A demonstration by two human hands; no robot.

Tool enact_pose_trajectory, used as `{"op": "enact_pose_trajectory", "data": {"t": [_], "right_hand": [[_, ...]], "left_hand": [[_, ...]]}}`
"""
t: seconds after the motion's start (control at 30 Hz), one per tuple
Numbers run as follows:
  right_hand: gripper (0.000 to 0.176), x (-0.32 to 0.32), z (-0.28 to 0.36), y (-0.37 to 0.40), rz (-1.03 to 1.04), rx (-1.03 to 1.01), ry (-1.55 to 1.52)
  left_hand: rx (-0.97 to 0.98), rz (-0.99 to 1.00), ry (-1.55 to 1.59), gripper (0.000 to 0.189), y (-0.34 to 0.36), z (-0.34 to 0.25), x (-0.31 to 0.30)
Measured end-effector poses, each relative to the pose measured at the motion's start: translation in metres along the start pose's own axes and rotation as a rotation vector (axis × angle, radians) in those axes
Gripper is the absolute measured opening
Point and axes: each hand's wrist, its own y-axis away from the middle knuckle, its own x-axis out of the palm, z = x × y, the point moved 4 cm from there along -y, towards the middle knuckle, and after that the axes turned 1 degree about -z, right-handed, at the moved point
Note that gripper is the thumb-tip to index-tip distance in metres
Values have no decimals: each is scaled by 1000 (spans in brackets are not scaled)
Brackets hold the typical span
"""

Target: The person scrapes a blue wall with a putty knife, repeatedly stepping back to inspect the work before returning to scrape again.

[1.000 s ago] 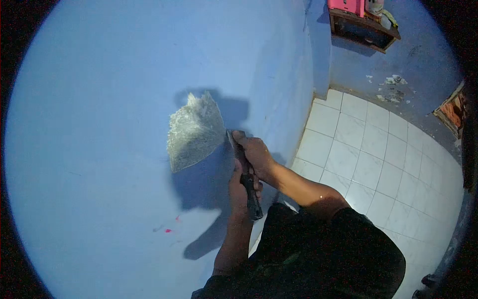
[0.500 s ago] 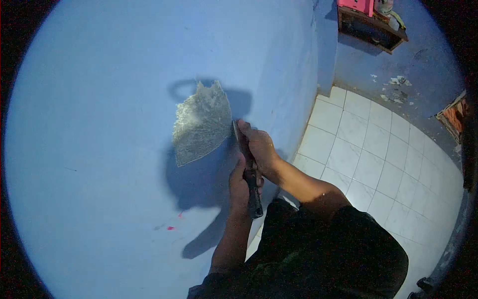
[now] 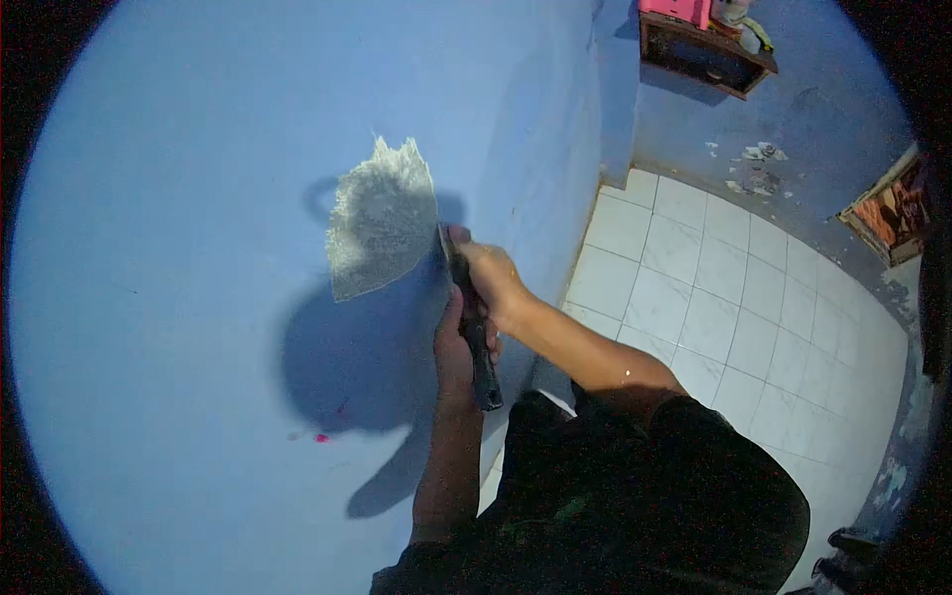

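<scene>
Both hands grip a scraper (image 3: 484,372) with a black handle, held against the blue wall (image 3: 178,327). Its upper end meets the right edge of a bare grey patch (image 3: 382,223), where the paint is gone. My right hand (image 3: 496,283) closes around the upper part, its thumb close to the patch. Lower down, my left hand (image 3: 458,352) wraps the handle, whose butt end sticks out below the fingers. The hands partly hide the blade.
White floor tiles (image 3: 684,263) lie to the right of the wall. A wooden shelf (image 3: 706,61) carrying a pink object (image 3: 679,10) hangs at top right. A framed picture (image 3: 890,213) stands at the far right. Paint peels low on the far wall (image 3: 813,129).
The view has shifted, so the patch, hands and shelf all appear farther left and slightly higher. Both hands keep their hold on the scraper at the patch's right edge.
</scene>
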Motion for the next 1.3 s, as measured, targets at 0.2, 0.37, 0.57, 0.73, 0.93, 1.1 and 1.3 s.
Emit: {"op": "enact_pose_trajectory", "data": {"t": [0.2, 0.37, 0.57, 0.73, 0.93, 1.1, 1.3], "right_hand": [[27, -1, -11, 22, 255, -104, 70], [28, 13, -11, 27, 129, -183, 270], [31, 3, -19, 23, 112, -120, 134], [31, -3, -19, 17, 93, -51, 2], [35, -5, -16, 22, 6, -125, 101], [36, -6, -19, 15, -17, -113, 41], [36, -11, -19, 22, -7, -71, 126]], "left_hand": [[69, -135, -274, 46, -7, 15, -29], [41, 100, -69, 46, -11, 14, -40], [-5, 447, 201, 42, -10, 16, -24], [-153, 590, 386, 40, -13, 12, -14], [-177, 557, 457, 39, -3, 19, -13], [-209, 443, 386, 40, -3, 12, -10], [-77, 364, 240, 42, 3, 16, -9]]}}
